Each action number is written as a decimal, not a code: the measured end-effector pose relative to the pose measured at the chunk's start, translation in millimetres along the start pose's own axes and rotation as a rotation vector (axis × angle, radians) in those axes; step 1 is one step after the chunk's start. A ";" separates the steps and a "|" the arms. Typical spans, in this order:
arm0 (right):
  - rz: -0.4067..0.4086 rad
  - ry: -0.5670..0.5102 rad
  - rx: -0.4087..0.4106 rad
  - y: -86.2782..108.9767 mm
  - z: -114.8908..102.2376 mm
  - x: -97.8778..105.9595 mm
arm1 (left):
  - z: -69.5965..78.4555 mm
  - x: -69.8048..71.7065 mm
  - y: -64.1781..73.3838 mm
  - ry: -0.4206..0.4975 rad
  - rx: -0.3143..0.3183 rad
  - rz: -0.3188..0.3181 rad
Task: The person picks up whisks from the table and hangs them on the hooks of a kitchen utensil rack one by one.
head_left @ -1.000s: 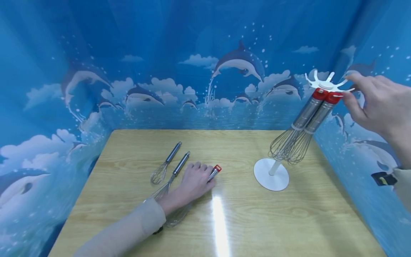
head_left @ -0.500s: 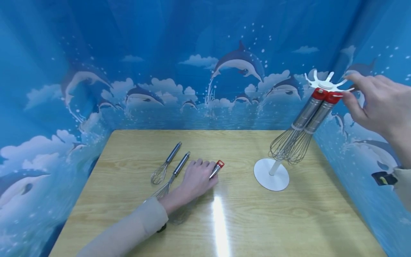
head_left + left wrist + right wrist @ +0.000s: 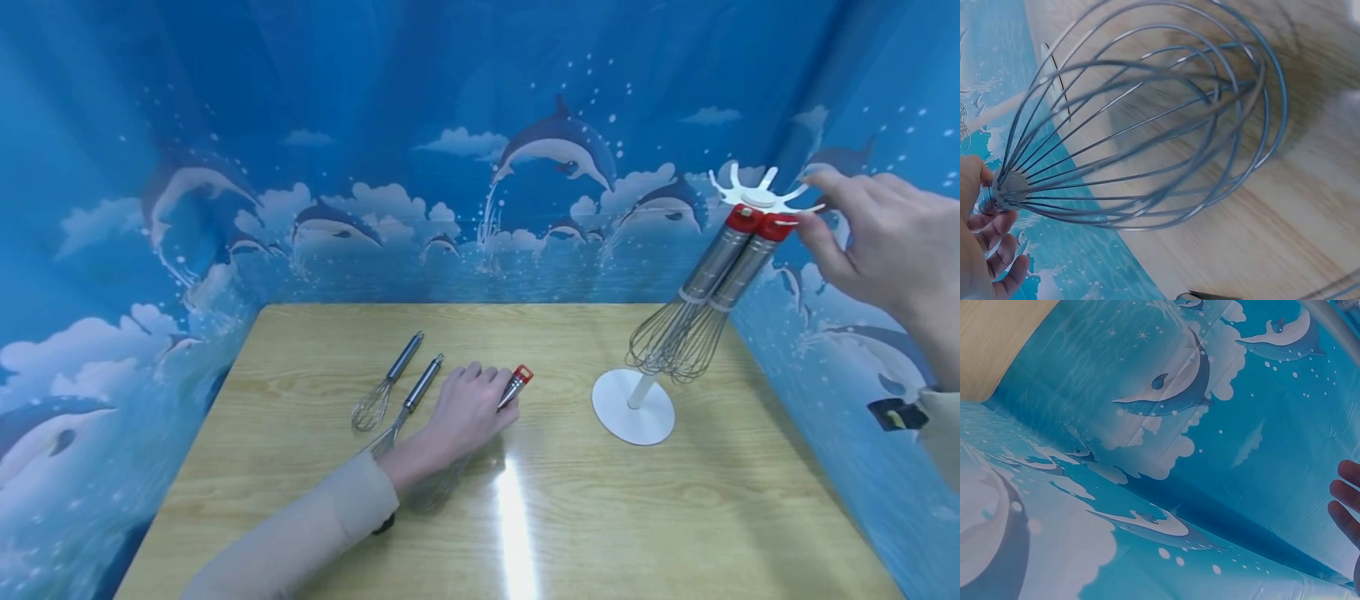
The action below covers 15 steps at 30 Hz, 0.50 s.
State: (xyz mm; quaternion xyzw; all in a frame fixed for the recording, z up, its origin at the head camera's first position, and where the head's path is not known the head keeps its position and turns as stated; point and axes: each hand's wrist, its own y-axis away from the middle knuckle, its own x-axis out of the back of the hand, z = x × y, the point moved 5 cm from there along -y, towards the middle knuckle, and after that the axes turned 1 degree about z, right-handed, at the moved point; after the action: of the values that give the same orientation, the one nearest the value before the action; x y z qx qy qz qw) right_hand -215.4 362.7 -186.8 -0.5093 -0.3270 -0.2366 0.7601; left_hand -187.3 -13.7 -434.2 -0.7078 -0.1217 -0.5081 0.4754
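Note:
In the head view my left hand [image 3: 468, 410] grips the handle of a wire whisk [image 3: 516, 387] with a red end cap, just over the table. Its wire balloon is mostly hidden behind my forearm there, but the left wrist view shows the whisk [image 3: 1013, 186] large, with thumb and fingers at its collar. On the right, my right hand [image 3: 885, 237] pinches a hook of the white stand [image 3: 759, 198]. Two red-capped whisks, one left [image 3: 708, 271] and one right [image 3: 745, 273], hang from that stand side by side. Only fingertips [image 3: 1349, 494] of the right hand show in the right wrist view.
Left of my left hand lie two all-metal whisks, a small one [image 3: 390, 379] and a longer one [image 3: 422, 385] partly under my arm. The stand's round white base [image 3: 618, 412] rests on the wooden table [image 3: 585, 517]. A dolphin-print curtain [image 3: 450, 275] surrounds the table.
My left hand has moved slightly right and away from me with the red-capped whisk, whose wire end has shifted along with it. My right hand keeps its place at the stand's top.

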 end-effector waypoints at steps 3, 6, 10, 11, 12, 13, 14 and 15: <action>-0.013 0.008 -0.004 -0.1 -1.2 0.7 | 2.0 1.5 -4.5 0.003 0.000 -0.009; -0.007 0.013 0.004 -0.5 -2.1 1.5 | 3.6 1.9 -8.9 0.007 0.006 -0.022; 0.016 0.018 0.025 -0.9 -2.1 2.0 | 5.2 1.7 -15.3 0.019 0.021 -0.028; 0.020 0.019 0.027 -0.9 -1.9 2.0 | 5.7 2.1 -17.1 0.022 0.025 -0.025; 0.021 0.019 0.028 -0.9 -1.8 1.9 | 6.4 2.6 -19.0 0.022 0.026 -0.021; 0.021 0.020 0.027 -0.8 -1.6 1.8 | 7.0 2.9 -20.9 0.021 0.028 -0.017; 0.021 0.019 0.028 -1.0 -1.4 1.8 | 7.7 3.0 -22.8 0.018 0.029 -0.013; 0.020 0.020 0.028 -1.0 -1.3 1.8 | 8.4 3.4 -24.9 0.018 0.028 -0.008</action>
State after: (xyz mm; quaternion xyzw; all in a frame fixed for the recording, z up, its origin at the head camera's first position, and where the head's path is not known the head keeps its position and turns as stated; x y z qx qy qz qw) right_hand -214.5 361.1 -185.2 -0.4994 -0.3177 -0.2293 0.7727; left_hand -197.0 4.9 -417.9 -0.6961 -0.1276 -0.5145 0.4842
